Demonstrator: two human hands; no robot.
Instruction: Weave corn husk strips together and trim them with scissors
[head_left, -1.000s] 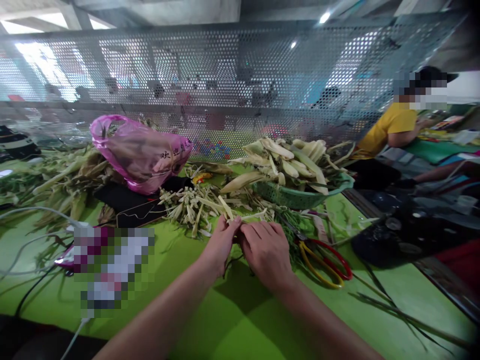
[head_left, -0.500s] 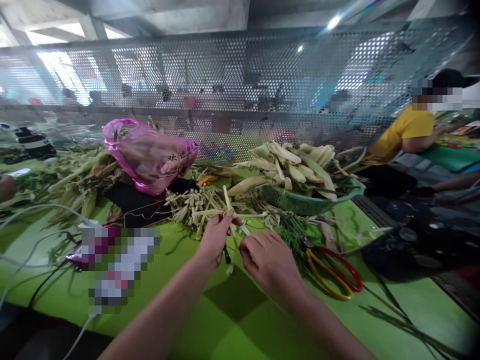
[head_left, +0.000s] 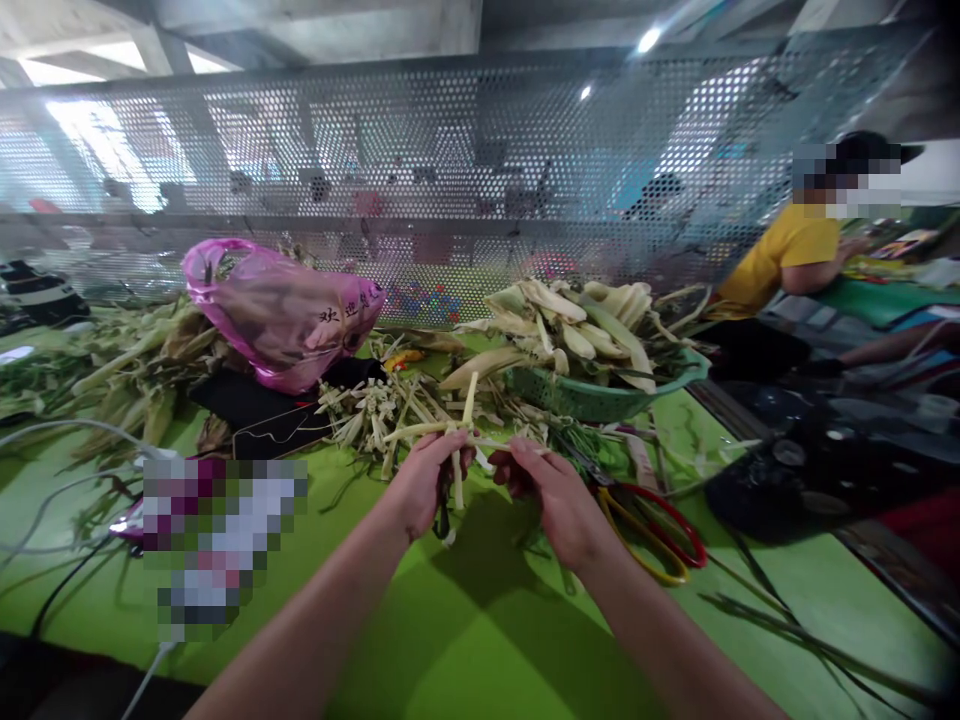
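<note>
My left hand [head_left: 424,478] is closed around a small cross of pale leaf strips [head_left: 452,428], held a little above the green table [head_left: 480,620]. One strip sticks upward, another runs sideways. My right hand [head_left: 553,492] pinches the right end of the sideways strip. Both hands meet just in front of a heap of cut pale strips [head_left: 379,412]. Red and yellow handled scissors [head_left: 651,530] lie on the table right of my right hand.
A green basket [head_left: 600,395] of husks stands behind the hands. A pink plastic bag [head_left: 281,312] lies at back left on dark cloth. Cables run at the left. A perforated metal screen [head_left: 450,170] closes the back. A person in a yellow shirt [head_left: 784,255] sits at the right.
Both hands have lifted the strips off the table. The right hand moved up and now pinches the sideways strip. An upright strip now stands out of the left hand.
</note>
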